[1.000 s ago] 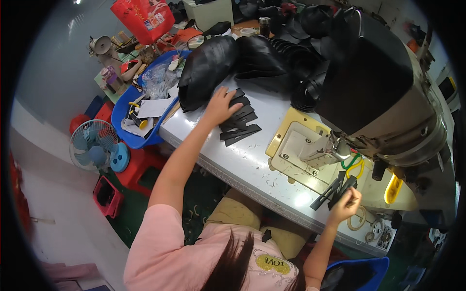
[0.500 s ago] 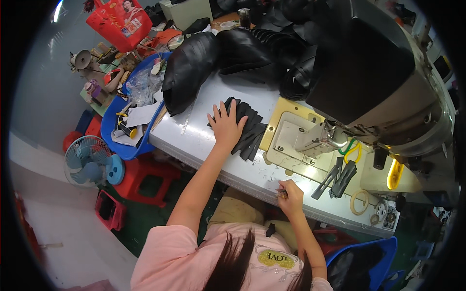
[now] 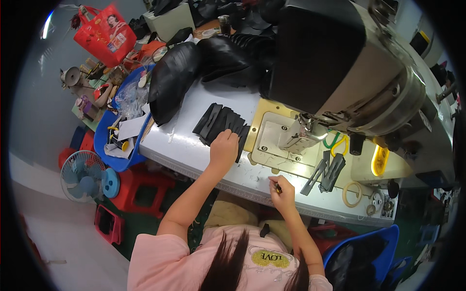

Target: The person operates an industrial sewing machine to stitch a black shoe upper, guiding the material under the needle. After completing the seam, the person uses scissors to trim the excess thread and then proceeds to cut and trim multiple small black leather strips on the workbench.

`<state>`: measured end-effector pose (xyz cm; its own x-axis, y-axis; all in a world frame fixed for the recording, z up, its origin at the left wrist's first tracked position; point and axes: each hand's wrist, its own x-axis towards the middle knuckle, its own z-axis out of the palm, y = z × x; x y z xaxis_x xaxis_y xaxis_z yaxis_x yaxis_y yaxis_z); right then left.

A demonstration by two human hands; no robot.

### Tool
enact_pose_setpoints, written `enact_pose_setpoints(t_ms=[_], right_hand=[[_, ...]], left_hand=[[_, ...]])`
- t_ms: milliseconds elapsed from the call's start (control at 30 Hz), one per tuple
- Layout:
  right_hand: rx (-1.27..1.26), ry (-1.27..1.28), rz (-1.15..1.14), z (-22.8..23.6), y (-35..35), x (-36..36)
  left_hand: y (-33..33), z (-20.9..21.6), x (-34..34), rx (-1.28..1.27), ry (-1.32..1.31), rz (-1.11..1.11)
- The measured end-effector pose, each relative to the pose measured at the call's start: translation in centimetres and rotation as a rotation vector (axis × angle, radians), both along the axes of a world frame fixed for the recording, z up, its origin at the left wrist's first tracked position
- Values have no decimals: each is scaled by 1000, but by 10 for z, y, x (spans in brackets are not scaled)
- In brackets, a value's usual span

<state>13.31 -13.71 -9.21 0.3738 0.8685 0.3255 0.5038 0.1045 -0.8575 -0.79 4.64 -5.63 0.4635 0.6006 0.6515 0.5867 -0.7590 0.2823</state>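
Black slotted strips point(image 3: 213, 121), flat and narrow, lie on the sewing table point(image 3: 187, 109) in two lots, one either side of the machine's presser foot area.

Largest first. Industrial sewing machine point(image 3: 340, 63) looms over the right half of the table, its lamp lit. Behind and left, folded black leather-like pieces point(image 3: 174, 80) in thick stacks, apart from the strips.

Main pile of strips: left of the machine's bed plate point(image 3: 256, 121), fanned and overlapping, not squared up. Left hand point(image 3: 224, 150) at its lower right edge, fingers bent down onto the strips; cannot tell whether they pinch one or merely rest there.

Smaller lot of strips point(image 3: 333, 172): right of the presser foot, just beside the green-and-yellow-handled scissors point(image 3: 340, 144). Neither hand touches it.

Right hand point(image 3: 284, 194) near the table's front edge, fingers closed round a small tool point(image 3: 278, 187), perhaps thread snips; too little shows to be sure.

Progress, judged from layout: strips are sorted into unequal lots, the larger under the left hand. Slots are already cut in those seen clearly. Stitching too fine to make out, so finished and unfinished cannot be told apart.

Smallest: dark thread-like scraps point(image 3: 252, 167) between the hands.
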Motion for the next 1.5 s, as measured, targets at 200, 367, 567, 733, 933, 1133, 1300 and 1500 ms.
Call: enact_pose_setpoints(t_ms=[200, 367, 567, 733, 933, 1133, 1300, 1500], right_hand=[[16, 165, -56, 14, 20, -6], [115, 199, -160, 28, 28, -12], [-5, 165, -263, 19, 15, -1], [7, 100, -264, 25, 9, 4], [-8, 59, -213, 31, 4, 11], [-60, 27, -173, 32, 2, 16], [-49, -5, -128, 29, -1, 21], [-26, -130, -190, 13, -7, 20]], left_hand=[[-32, -5, 18, -88, -124, -74], [-80, -1, 28, -875, -442, -254], [-88, -29, 38, -1333, -615, -393], [-89, -26, 40, -1407, -537, -433], [-91, -19, 41, -1378, -498, -482], [-92, -16, 43, -1376, -445, -485], [-91, -18, 47, -1358, -341, -486], [-101, -26, 55, -1287, -224, -459]])
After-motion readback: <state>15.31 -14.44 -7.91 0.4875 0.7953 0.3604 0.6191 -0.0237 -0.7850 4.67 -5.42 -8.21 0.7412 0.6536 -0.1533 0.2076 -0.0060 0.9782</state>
